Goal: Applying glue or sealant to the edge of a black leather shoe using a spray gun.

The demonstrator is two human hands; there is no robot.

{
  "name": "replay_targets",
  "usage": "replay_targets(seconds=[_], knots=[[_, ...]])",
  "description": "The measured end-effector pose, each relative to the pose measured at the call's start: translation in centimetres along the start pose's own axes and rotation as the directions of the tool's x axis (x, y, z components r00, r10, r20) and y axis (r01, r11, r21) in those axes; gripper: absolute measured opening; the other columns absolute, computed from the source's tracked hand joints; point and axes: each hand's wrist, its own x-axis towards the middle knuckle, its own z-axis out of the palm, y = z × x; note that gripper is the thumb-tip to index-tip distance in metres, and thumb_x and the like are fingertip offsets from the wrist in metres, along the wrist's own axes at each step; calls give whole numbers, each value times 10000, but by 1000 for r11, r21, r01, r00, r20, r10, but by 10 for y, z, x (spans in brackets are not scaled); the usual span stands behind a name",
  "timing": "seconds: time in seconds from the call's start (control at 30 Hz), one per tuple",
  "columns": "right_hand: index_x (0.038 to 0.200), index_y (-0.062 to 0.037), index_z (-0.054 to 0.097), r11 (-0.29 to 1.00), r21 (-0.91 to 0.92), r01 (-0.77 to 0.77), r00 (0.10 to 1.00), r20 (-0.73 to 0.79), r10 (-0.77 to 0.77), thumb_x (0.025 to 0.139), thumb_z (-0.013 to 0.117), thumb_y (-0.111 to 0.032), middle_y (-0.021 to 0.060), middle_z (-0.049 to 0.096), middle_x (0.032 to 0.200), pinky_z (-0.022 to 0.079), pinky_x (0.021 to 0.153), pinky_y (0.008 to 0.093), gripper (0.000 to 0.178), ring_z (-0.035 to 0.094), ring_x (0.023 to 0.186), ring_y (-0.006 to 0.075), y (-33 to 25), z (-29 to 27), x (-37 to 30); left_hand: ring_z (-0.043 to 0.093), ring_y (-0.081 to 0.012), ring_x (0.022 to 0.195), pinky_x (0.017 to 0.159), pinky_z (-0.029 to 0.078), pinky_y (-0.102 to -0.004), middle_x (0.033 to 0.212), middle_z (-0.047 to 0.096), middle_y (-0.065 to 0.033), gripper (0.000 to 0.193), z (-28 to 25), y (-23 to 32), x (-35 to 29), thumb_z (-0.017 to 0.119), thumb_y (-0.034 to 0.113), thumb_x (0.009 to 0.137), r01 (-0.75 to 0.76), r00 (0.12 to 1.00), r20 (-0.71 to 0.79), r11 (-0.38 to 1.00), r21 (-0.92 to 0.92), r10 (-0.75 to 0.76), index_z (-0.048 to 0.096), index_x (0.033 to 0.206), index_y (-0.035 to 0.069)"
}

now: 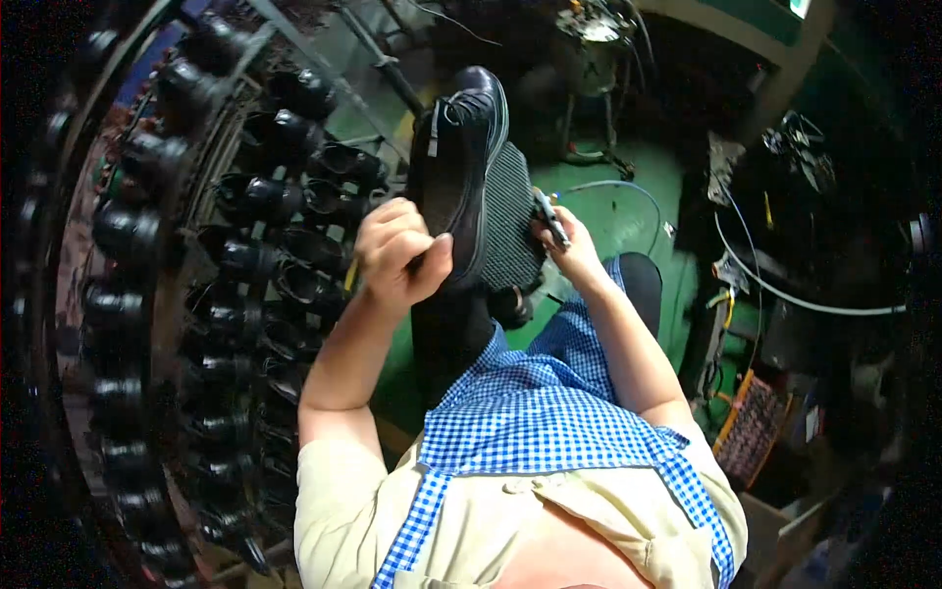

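Observation:
A black lace-up shoe (pixel 474 123) stands in front of me, toe pointing away. Beside and partly behind it shows a dark sole with a textured tread (pixel 512 221); whether it belongs to a second shoe I cannot tell. My left hand (pixel 397 252) is closed at the near left end of the shoe, its thumb against the dark upper; the hidden fingertips seem to grip its edge. In my right hand (pixel 572 243) is a slim, pen-shaped dark and silver tool (pixel 551 218), held beside the tread's right edge.
On my left, racks hold rows of black shoes (pixel 257 196). A metal stand with a pot-like top (pixel 594 69) is at the far side, on the green floor (pixel 628 211). Hoses and cables (pixel 785 290) run along the right, near an orange-edged crate (pixel 754 427).

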Motion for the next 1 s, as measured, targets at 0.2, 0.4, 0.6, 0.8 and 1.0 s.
replay_targets(seconds=[0.2, 0.4, 0.6, 0.8, 1.0], knots=[[1146, -20, 659, 980, -171, 100, 993, -46, -109, 904, 751, -120, 162, 707, 937, 539, 766, 408, 277, 692, 811, 313, -9, -22, -23, 539, -270, 603, 597, 400, -394, 620, 519, -59, 350, 40, -3, -72, 840, 210, 863, 242, 935, 278, 969, -48, -219, 549, 703, 100], [1080, -85, 696, 638, -725, 259, 954, 88, -288, 861, 803, -240, 74, 653, 1093, 573, 828, 421, 290, 641, 1037, 302, -3, -25, -38, 654, -294, 1030, 997, 513, -498, 1104, 655, -63, 371, 7, 29, -66, 888, 127, 782, 275, 854, 411, 947, 164, -319, 671, 1083, 128], [967, -77, 707, 722, -642, 257, 965, 134, -225, 866, 808, -224, 87, 653, 961, 573, 739, 395, 205, 675, 898, 289, -41, -43, -62, 657, -250, 1041, 856, 581, -380, 1102, 647, -16, 443, -11, 34, -41, 797, 73, 782, 124, 718, 649, 964, 237, -252, 761, 1194, 231], [974, 13, 684, 915, -235, 327, 945, 95, -313, 866, 771, -70, 118, 627, 883, 523, 699, 369, 162, 640, 767, 282, -98, -70, -79, 661, -237, 1011, 742, 606, -328, 1025, 621, -10, 477, -10, 29, -41, 770, 77, 735, 98, 699, 675, 967, 237, -236, 786, 1177, 254], [968, -22, 693, 865, -239, 440, 897, 162, -412, 843, 798, -100, 98, 636, 879, 541, 689, 386, 181, 642, 785, 281, -89, -44, -67, 659, -238, 987, 735, 609, -320, 998, 619, -11, 466, -14, 28, -41, 786, 70, 718, 112, 698, 675, 968, 226, -238, 789, 1149, 245]])
